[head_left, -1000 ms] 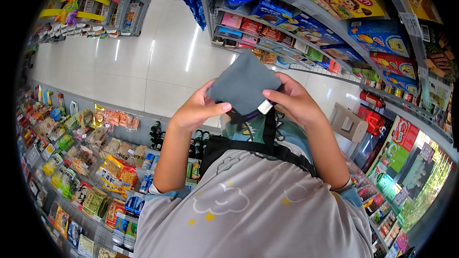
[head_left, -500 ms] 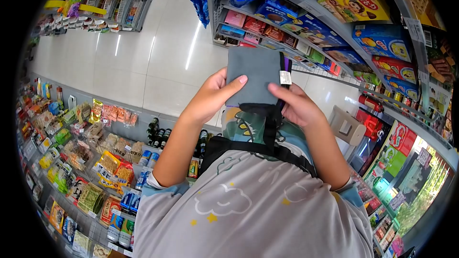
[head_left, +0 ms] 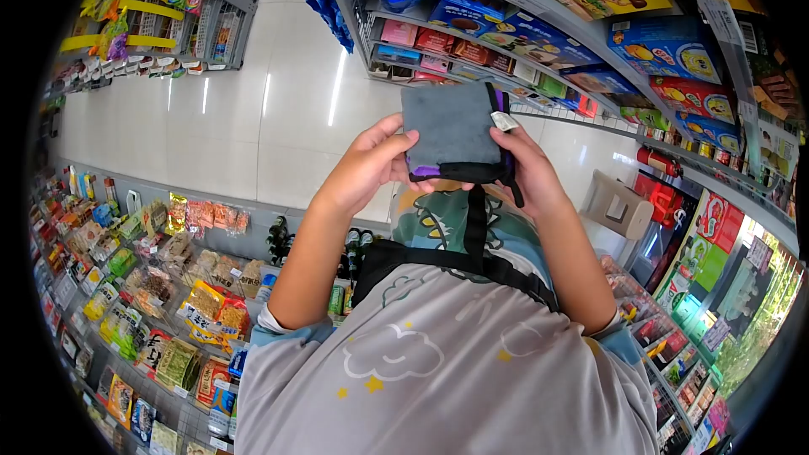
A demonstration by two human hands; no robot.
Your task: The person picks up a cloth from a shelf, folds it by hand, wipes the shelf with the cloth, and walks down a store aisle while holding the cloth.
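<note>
Between the two hands spreads a flat grey fabric item (head_left: 451, 128) with black and purple edging. The left hand (head_left: 368, 160) grips its left side, thumb on top; the right hand (head_left: 533, 170) holds its right side, close below a white tag (head_left: 504, 121). Pale floor (head_left: 295, 118) shows left of the grip, the grey shirt (head_left: 506, 371) nearer the body.

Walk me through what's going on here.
In a shop, a person's left hand and right hand hold a gray cloth between them, one at each side. Purple and black show along its edges, and a white tag sticks out near the right thumb. The cloth is up above the tiled floor, not set down anywhere.
</note>
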